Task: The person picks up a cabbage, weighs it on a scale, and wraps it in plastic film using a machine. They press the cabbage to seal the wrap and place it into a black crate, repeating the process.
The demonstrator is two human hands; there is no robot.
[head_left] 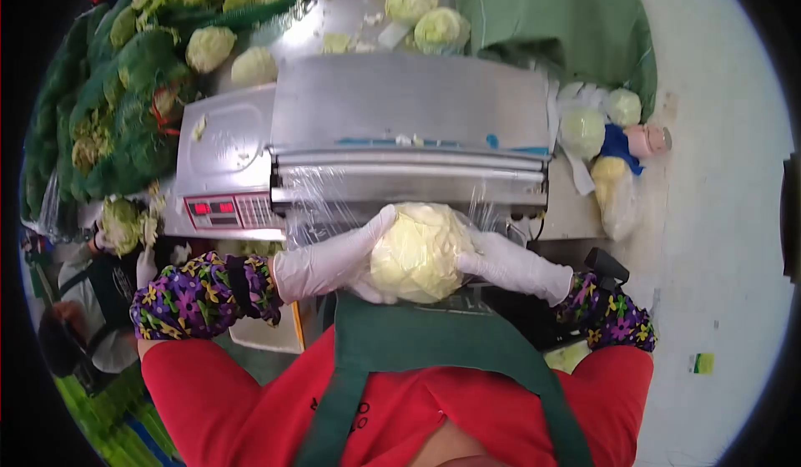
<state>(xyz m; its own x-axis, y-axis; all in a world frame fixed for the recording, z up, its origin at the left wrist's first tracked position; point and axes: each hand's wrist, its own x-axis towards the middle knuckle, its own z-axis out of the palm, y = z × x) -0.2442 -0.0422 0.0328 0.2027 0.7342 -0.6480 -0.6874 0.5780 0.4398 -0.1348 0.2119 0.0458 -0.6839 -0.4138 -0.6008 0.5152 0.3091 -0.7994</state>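
Observation:
A pale round cabbage (420,254) is held between my two gloved hands, close in front of my apron. My left hand (360,254) wraps around its left side, the fingers reaching over the top edge. On the other side my right hand (501,260) presses against the cabbage. Clear plastic film (321,212) stretches from the metal wrapping machine (409,104) down toward the cabbage and both hands. The machine's rollers lie just beyond the cabbage.
A scale (225,158) with a lit red display stands left of the machine. Green mesh sacks (125,125) of cabbages pile up at far left. Loose cabbages (440,30) lie behind. At right sit a pink cup (647,141) and a bag (613,196). Another person (100,300) works at lower left.

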